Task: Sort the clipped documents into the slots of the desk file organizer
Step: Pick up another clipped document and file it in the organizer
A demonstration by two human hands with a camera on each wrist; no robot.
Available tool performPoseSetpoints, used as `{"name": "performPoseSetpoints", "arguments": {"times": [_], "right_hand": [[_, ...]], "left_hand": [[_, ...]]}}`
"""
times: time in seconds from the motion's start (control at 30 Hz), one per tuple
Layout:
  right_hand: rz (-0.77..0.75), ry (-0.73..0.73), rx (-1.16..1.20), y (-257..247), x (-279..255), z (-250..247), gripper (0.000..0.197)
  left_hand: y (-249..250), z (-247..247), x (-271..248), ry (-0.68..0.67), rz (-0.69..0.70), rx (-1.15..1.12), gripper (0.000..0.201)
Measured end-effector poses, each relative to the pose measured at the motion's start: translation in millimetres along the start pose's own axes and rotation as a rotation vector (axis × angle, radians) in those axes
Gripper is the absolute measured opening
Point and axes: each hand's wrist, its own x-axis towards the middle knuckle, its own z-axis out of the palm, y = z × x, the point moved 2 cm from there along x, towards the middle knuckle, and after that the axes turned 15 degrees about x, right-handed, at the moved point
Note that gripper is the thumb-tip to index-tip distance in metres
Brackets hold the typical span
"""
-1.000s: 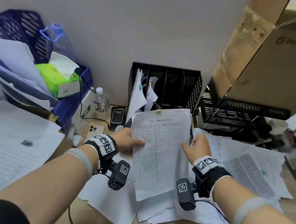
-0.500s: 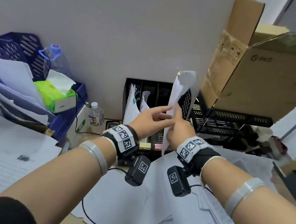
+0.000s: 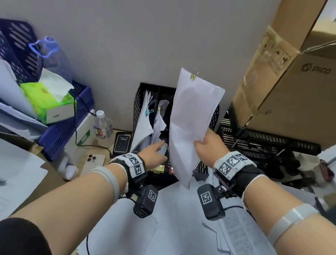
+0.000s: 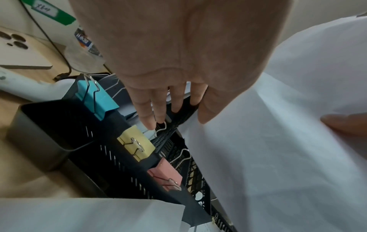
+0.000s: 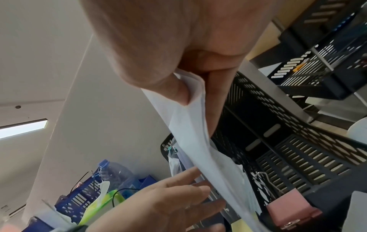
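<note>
From the head view, a clipped document is held upright above the black file organizer, pinched at its right edge by the right hand. Its long axis runs nearly vertical, with the yellow binder clip at the top and the lower corner hanging before the slots. The left hand, fingers extended and holding nothing, is reached toward the papers already filed in the left slots.

At the left wrist, straight fingers are seen among the dividers, touching a wire clip handle; the sheet hangs just to the right.

At the right wrist, thumb and fingers are clamped on the sheet's edge.

The step would probably be done best if a free slot is held open and the sheet lowered bottom edge first, kept vertical so it does not buckle.
</note>
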Motion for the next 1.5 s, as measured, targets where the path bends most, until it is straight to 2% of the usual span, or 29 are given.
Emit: {"name": "performPoseSetpoints", "arguments": {"times": [0.2,0.4,0.47,0.53,0.6,0.7,0.8,0.9,1.07,1.17,1.23,1.37,1.5], "right_hand": [[-0.038,-0.032,-0.012,-4.5,36.2,13.4,0.063],[-0.075,0.070,0.049,-1.7,77.6,36.8,0.066],[-0.019,0.044,0.043,5.0,85.1,46.7,0.058],[0.031,0.016,-0.040,10.3,90.0,55.3,0.029],[0.110,0.016,-0.064,15.3,95.9,60.0,0.032],[0.232,0.024,0.020,19.1,106.5,59.8,0.039],[0.344,0.049,0.162,21.3,109.2,60.9,0.035],[0.344,0.062,0.218,27.7,105.6,66.8,0.030],[0.394,0.006,0.238,38.9,93.6,76.8,0.016],[0.408,-0.037,0.226,31.8,91.6,72.3,0.024],[0.377,-0.033,0.252,25.0,93.9,72.2,0.019],[0.319,-0.050,0.279,23.5,97.4,73.6,0.026],[0.344,-0.064,0.403,29.2,89.9,73.0,0.025]], "left_hand": [[-1.7,-3.3,17.0,0.047,-0.072,-0.177,0.082],[-18.3,-11.8,30.2,0.162,-0.144,0.035,0.085],[-20.8,-16.0,29.4,0.177,-0.161,0.104,0.079],[-21.5,-20.9,30.4,0.219,-0.169,0.150,0.074],[-20.5,-23.8,31.3,0.243,-0.164,0.203,0.070],[-13.7,-26.4,32.0,0.242,-0.111,0.253,0.065],[-6.9,-26.4,34.6,0.229,-0.078,0.276,0.063],[-3.5,-25.2,35.3,0.271,-0.043,0.203,0.057],[1.2,-27.0,32.6,0.344,0.046,-0.075,0.064],[9.4,-30.0,31.9,0.335,0.113,-0.176,0.069],[13.3,-30.5,31.2,0.343,0.180,-0.196,0.070],[11.9,-23.2,25.7,0.362,0.272,-0.217,0.071],[1.1,-12.1,22.5,0.343,0.247,-0.214,0.070]]}}
